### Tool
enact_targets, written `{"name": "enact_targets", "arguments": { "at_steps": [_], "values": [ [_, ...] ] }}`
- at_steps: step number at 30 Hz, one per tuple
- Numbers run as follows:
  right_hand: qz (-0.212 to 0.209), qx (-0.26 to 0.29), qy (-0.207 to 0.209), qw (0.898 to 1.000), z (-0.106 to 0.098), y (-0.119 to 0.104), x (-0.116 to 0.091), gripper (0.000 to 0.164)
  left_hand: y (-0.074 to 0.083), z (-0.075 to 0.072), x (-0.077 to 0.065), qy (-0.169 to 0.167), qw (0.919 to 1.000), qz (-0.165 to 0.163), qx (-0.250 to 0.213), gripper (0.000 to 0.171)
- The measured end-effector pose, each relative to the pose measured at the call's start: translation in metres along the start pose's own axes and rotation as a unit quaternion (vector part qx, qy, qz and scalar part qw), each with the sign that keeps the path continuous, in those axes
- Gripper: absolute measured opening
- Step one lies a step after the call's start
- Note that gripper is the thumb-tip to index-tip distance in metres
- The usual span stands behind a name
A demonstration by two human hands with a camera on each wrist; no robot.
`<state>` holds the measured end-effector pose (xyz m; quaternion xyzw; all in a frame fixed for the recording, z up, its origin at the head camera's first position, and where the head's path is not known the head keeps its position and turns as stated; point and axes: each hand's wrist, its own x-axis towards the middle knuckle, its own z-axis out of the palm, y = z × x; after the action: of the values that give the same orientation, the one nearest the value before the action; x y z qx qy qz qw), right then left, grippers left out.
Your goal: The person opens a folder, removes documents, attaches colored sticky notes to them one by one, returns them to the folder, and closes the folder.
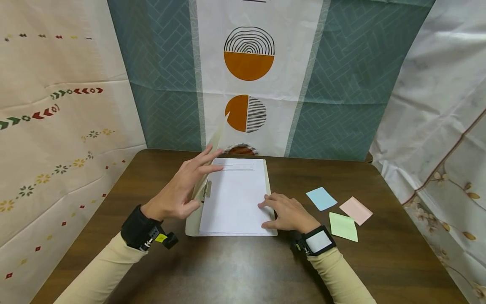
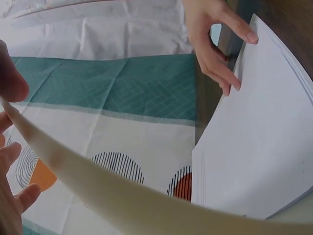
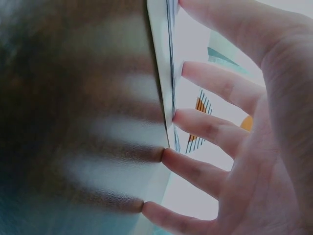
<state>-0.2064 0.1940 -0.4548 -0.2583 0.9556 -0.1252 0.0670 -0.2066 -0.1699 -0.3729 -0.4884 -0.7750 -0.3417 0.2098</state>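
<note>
A pale file folder (image 1: pixel 194 226) lies opened on the table, its cover (image 1: pixel 216 137) raised steeply on the left. Inside is a stack of white paper (image 1: pixel 235 202) with a few printed lines near the top, and a metal clip (image 1: pixel 206 190) shows at its left side. My left hand (image 1: pixel 178 185) is at the raised cover, fingers spread and thumb apart; the left wrist view shows the cover's edge (image 2: pixel 63 161) running past the thumb. With spread fingers, my right hand (image 1: pixel 286 211) rests along the right edge of the paper and folder, fingertips (image 3: pixel 193 71) at the sheets' edge.
Blue (image 1: pixel 321 198), pink (image 1: pixel 356 210) and green (image 1: pixel 343 226) sticky notes lie to the right of my right hand on the brown wooden table (image 1: pixel 228 270). Patterned cloths (image 1: pixel 163 76) hang behind the table and at both sides.
</note>
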Motion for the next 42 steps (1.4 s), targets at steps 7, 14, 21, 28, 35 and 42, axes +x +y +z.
{"name": "enact_targets", "arguments": {
  "at_steps": [7,14,21,28,35,42],
  "values": [
    [0.003,0.003,0.002,1.000,0.000,0.000,0.000,0.062,-0.002,-0.010,-0.011,0.022,0.9995,-0.022,-0.005,0.090],
    [0.003,0.003,0.000,1.000,0.000,0.000,0.000,0.062,-0.007,-0.025,-0.026,0.059,0.9980,-0.023,0.004,0.080],
    [0.004,0.005,0.000,1.000,0.000,0.001,0.000,0.062,-0.010,-0.038,-0.039,0.091,0.9953,-0.030,0.013,0.077],
    [-0.001,0.007,0.002,1.000,0.000,0.000,0.001,0.062,-0.018,-0.053,-0.054,0.129,0.9916,-0.004,0.003,0.070],
    [-0.007,0.001,0.010,1.000,-0.001,0.000,0.000,0.062,-0.020,-0.070,-0.071,0.143,0.9885,-0.031,0.039,0.067],
    [-0.010,0.000,0.009,1.000,0.002,0.000,0.001,0.062,-0.006,-0.088,-0.073,0.128,0.9660,-0.063,0.215,0.063]
  ]
}}
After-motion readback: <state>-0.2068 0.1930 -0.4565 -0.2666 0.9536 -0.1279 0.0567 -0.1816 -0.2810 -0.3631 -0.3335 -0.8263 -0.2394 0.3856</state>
